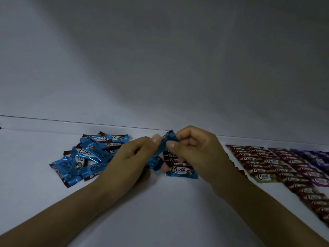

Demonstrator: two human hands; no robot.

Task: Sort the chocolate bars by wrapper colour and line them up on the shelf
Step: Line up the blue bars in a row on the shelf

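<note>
Both hands pinch one blue chocolate bar (pixel 161 150) above the white shelf (pixel 160 202). My left hand (pixel 131 159) holds its lower part and my right hand (pixel 192 150) grips its upper end. Under my right hand a short overlapping line of blue bars (pixel 181 171) lies on the shelf. To the left sits a loose pile of blue bars (pixel 85 155). On the right lie sorted lines: red bars (pixel 249 157), dark red bars (pixel 292 168) and purple bars (pixel 318 157) at the far edge.
The shelf's back wall (pixel 160 68) rises just behind the bars. The dark red line runs down toward the lower right corner (pixel 315 202), beside my right forearm. The lighting is dim.
</note>
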